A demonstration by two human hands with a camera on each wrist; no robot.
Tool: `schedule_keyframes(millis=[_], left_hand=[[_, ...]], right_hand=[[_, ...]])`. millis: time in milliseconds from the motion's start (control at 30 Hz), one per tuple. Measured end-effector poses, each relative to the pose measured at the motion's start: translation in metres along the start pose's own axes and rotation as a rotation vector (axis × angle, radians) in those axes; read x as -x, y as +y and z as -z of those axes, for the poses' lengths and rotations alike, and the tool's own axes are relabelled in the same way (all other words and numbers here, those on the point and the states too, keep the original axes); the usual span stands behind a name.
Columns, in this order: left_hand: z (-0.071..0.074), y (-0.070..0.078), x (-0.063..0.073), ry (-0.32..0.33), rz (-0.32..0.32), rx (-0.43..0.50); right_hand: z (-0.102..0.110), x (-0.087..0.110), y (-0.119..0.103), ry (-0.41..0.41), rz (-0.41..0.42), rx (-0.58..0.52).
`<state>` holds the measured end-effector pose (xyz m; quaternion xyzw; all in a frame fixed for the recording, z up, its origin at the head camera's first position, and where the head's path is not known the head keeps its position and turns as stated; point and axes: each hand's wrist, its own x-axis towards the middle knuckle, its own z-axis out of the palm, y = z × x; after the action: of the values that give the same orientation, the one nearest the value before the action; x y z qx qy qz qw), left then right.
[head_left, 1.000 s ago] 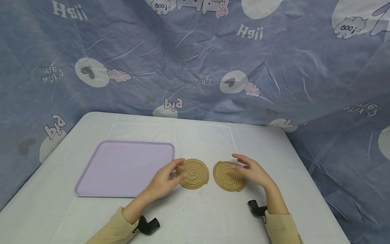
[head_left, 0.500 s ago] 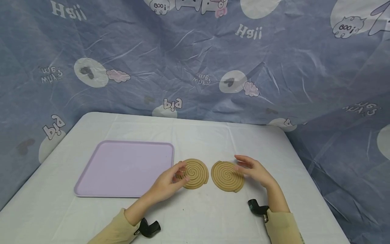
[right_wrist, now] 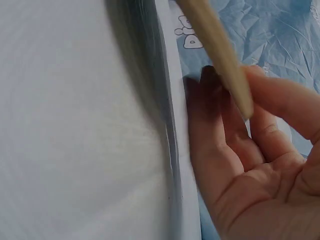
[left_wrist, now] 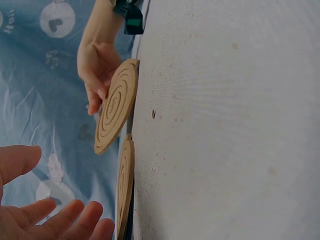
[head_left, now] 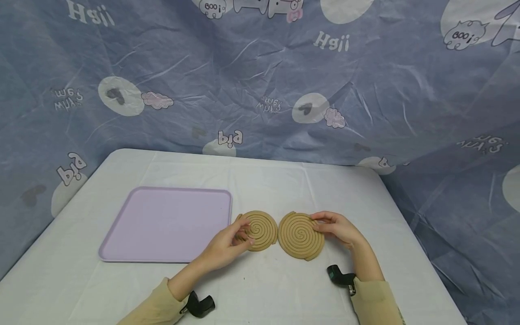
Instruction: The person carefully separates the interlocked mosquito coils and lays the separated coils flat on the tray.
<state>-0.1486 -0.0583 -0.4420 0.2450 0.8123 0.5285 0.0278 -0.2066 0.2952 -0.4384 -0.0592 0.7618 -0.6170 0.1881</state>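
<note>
Two tan mosquito coils are in the head view. My right hand [head_left: 340, 231] pinches the right mosquito coil [head_left: 299, 235] by its right edge. In the left wrist view that same mosquito coil [left_wrist: 115, 107] is tilted and raised off the table. Seen from the right wrist, the coil's edge [right_wrist: 220, 52] lies between thumb and fingers. The left mosquito coil [head_left: 262, 230] lies flat on the table. My left hand [head_left: 225, 246] hovers over its left side with fingers loosely spread, apart from the coil in the left wrist view.
A light purple tray [head_left: 162, 225] lies on the left of the white-covered table [head_left: 268, 289], just beyond the left hand. A blue patterned cloth [head_left: 243, 81] hangs behind the table. A small black device [head_left: 199, 306] sits at each wrist.
My right hand has taken hold of the right mosquito coil and lifted it, shifting it slightly left. The left hand has moved slightly right over the other coil.
</note>
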Motion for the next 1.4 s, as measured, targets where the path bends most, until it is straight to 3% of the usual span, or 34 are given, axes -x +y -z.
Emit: schedule_keyframes(millis=[333,600,733,900,1033,1400], left_hand=[[-0.003,0.000,0.001,-0.030,0.014,0.030],[-0.005,0.000,0.000,-0.051,0.005,0.070],[-0.006,0.000,0.000,-0.066,0.010,0.130],[-0.007,0.001,0.000,-0.076,0.004,0.286],[-0.006,0.001,0.000,-0.048,-0.011,0.364],[-0.002,0.001,-0.003,0.117,-0.095,0.411]], right_hand=[[-0.010,0.001,-0.009,0.000,-0.017,-0.083],[-0.029,0.000,-0.021,0.002,0.019,-0.121],[-0.040,0.000,-0.027,0.004,0.025,-0.148],[-0.055,0.000,-0.035,0.007,0.036,-0.187],[-0.067,0.001,-0.042,0.027,0.053,-0.213],[-0.093,0.007,-0.054,0.117,0.105,-0.338]])
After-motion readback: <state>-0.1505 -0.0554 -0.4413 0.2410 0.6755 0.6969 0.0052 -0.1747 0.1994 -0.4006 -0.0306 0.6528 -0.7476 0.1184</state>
